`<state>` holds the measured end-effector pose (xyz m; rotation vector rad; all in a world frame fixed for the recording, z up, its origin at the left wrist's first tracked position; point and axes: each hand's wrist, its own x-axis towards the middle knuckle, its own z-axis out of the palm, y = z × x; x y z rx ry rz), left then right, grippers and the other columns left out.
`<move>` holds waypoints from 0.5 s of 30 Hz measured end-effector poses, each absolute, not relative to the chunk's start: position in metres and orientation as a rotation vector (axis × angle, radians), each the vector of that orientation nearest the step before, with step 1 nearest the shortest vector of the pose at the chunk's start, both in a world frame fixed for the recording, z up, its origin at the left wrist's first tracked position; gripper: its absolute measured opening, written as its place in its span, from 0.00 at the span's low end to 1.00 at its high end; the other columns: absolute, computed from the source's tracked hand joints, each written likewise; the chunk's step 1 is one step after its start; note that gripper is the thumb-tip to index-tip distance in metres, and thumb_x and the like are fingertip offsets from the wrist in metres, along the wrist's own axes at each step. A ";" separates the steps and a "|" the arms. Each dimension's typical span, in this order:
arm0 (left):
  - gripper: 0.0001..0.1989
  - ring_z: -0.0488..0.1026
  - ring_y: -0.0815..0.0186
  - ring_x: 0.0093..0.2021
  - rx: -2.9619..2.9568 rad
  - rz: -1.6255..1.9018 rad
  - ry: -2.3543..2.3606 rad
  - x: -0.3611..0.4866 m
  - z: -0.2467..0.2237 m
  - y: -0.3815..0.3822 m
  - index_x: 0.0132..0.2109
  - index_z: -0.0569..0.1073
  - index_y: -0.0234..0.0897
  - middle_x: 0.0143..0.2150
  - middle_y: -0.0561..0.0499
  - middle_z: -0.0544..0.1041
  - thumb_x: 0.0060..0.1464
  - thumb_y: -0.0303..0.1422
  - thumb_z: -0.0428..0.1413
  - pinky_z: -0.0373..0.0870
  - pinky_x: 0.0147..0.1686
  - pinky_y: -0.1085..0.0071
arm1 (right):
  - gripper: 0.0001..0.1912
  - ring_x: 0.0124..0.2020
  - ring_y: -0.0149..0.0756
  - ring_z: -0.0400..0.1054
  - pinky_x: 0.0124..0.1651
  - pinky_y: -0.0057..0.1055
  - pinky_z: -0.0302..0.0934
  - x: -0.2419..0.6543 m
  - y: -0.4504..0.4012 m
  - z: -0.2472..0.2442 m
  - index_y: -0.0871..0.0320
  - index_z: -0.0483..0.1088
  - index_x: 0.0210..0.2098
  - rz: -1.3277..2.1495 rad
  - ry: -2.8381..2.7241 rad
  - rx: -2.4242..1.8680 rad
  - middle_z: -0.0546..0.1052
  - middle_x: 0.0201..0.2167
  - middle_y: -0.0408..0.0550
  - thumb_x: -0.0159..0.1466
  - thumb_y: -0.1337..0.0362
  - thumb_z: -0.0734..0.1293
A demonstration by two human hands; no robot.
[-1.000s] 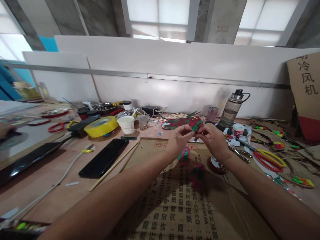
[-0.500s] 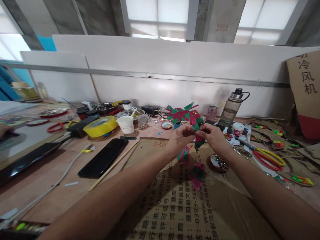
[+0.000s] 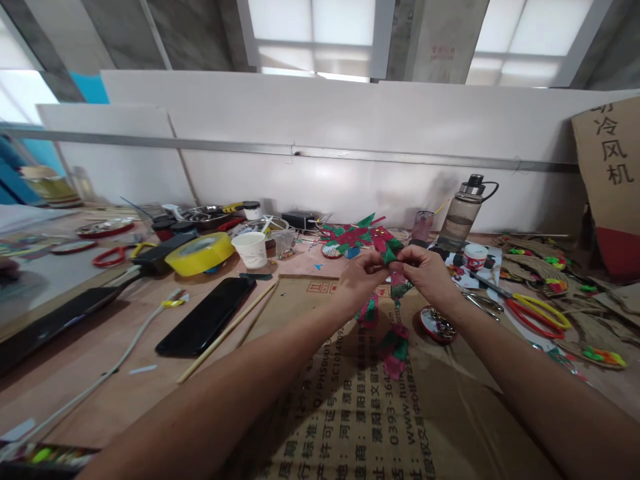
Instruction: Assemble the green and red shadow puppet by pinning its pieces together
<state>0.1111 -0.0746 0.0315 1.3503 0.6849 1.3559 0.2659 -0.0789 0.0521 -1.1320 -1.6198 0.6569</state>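
dish (image 3: 427, 316) on cardboard (image 3: 450, 413) | phone (image 3: 207, 317) left of cardboard | scissors (image 3: 510, 300) right of ornament (image 3: 389, 252) | cup (image 3: 251, 253) behind phone

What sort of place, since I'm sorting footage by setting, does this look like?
Probably a craft workshop, judging by the scissors, the yellow roll of tape and the red-and-green piece held by the left hand and right hand.

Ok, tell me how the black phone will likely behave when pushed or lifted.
The black phone should probably slide rather than tip, since it lies flat. Its glossy face may feel slippery. Its slab-like shape suggests it would stay stiff.
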 end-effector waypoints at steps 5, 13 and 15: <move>0.07 0.65 0.71 0.27 1.411 1.346 0.770 0.111 0.029 -0.071 0.25 0.70 0.35 0.24 0.56 0.70 0.40 0.31 0.62 0.62 0.31 0.73 | 0.14 0.24 0.29 0.55 0.27 0.28 0.49 0.267 -0.077 0.050 0.58 0.68 0.24 0.651 -1.611 -1.120 0.65 0.21 0.38 0.49 0.55 0.73; 0.08 0.63 0.72 0.25 1.446 1.350 0.869 0.110 0.027 -0.069 0.25 0.69 0.36 0.22 0.57 0.66 0.40 0.32 0.61 0.60 0.27 0.75 | 0.20 0.22 0.29 0.56 0.25 0.28 0.52 0.261 -0.080 0.050 0.58 0.67 0.23 0.711 -1.574 -1.172 0.66 0.19 0.39 0.46 0.50 0.75; 0.07 0.64 0.71 0.25 1.452 1.346 0.879 0.110 0.026 -0.069 0.25 0.69 0.36 0.22 0.56 0.67 0.41 0.32 0.60 0.61 0.27 0.75 | 0.20 0.22 0.29 0.56 0.25 0.28 0.53 0.260 -0.080 0.050 0.58 0.67 0.22 0.701 -1.571 -1.184 0.66 0.19 0.40 0.46 0.49 0.75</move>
